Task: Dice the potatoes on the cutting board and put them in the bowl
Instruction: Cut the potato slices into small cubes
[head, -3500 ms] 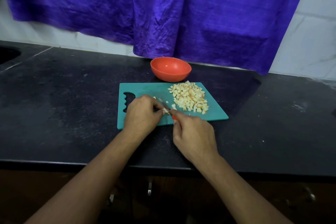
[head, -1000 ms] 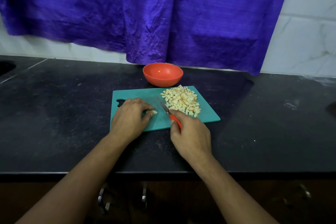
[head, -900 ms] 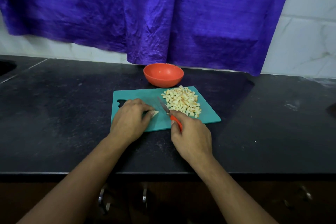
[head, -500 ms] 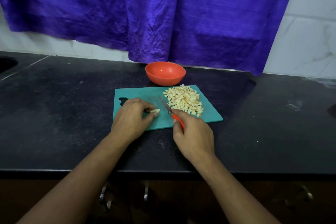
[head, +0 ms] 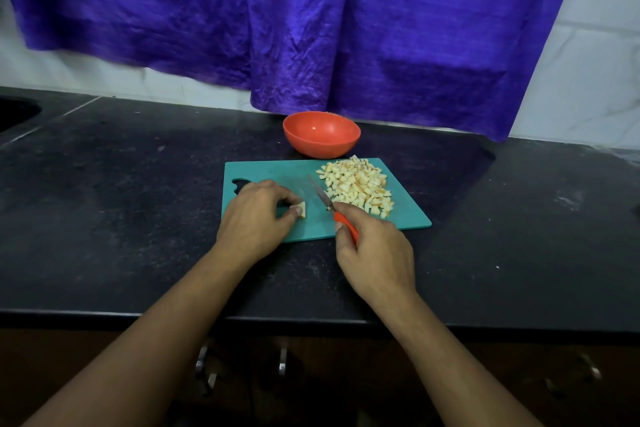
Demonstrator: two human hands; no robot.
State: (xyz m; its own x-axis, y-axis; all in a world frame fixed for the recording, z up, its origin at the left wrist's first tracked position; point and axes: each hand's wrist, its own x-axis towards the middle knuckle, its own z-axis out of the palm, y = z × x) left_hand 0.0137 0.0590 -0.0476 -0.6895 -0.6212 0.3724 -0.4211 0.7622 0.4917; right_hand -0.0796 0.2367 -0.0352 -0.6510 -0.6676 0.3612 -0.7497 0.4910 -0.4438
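The left hand (head: 256,215) pinched a small potato piece (head: 299,210) on the cutting board (head: 408,215) while the right hand (head: 375,253) gripped the knife (head: 322,196) (its blade beside the diced pile (head: 356,185), the bowl (head: 322,133) behind holding nothing), so a slip on so small a piece could have nicked the fingertips.

The knife (head: 322,196) has moved off the potato piece (head: 300,209).
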